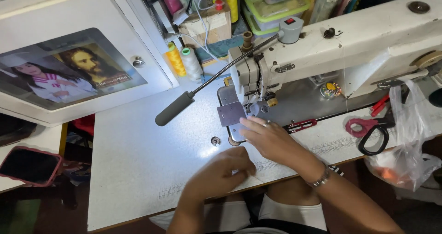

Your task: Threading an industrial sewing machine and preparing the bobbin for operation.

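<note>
You have one sewing machine [331,45], two thread spools [184,61], one pair of scissors [370,132], one phone [27,166] and one plastic bag [405,156] before you.

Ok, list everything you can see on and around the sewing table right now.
sewing machine: one, cream, back right of table
lamp: one, grey, left of needle
metal plate: one, grey, at needle
bobbin: one, silver, on table
thread spools: two, orange and white, behind lamp
scissors: one, pink and black handles, right
plastic bag: one, clear, far right
phone: one, pink case, far left
left hand: on table edge
right hand: by plate
</note>
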